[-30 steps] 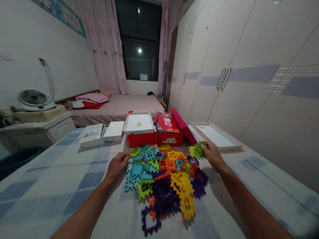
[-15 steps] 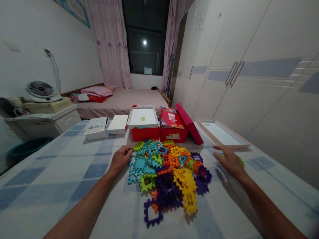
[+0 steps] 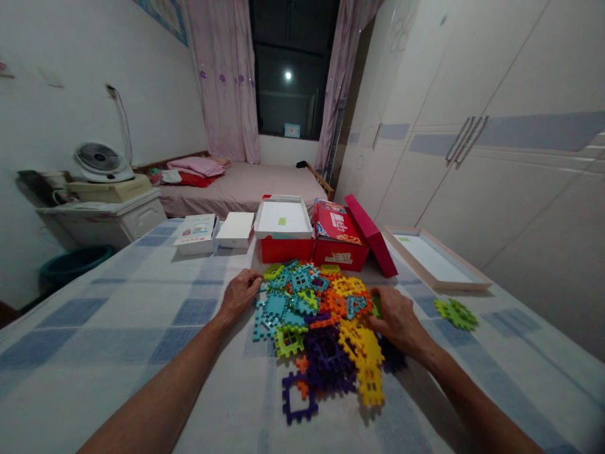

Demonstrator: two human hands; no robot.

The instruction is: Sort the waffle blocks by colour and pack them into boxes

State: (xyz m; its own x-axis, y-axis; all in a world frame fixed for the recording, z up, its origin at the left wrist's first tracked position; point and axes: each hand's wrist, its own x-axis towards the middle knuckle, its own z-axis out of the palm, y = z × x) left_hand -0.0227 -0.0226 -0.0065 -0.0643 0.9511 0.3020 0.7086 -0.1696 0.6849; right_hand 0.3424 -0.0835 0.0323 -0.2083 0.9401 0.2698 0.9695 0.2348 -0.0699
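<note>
A heap of plastic interlocking building pieces (image 3: 326, 347) in turquoise, green, orange, yellow and purple lies on the checked cloth before me. My left hand (image 3: 240, 294) rests at the heap's left edge, fingers curled in by turquoise and green pieces; what its fingertips hold, if anything, is hidden. At the right edge, my right hand (image 3: 397, 318) has thumb and fingers closed about a green piece (image 3: 377, 307), covering some purple ones. Apart from the heap, a green notched piece (image 3: 457, 314) lies farther right on the cloth.
Behind the heap stand a red box (image 3: 340, 236) with a red lid (image 3: 371, 236) leaning on it, and a white tray (image 3: 283, 217) atop another red box. Two white boxes (image 3: 196, 234) sit left. A shallow tray (image 3: 437, 261) lies right, near the wardrobe (image 3: 520, 189).
My right hand has moved left from the separate green piece to the heap's right edge, leaving that piece on the cloth. My left hand stays by the heap. The view has shifted slightly.
</note>
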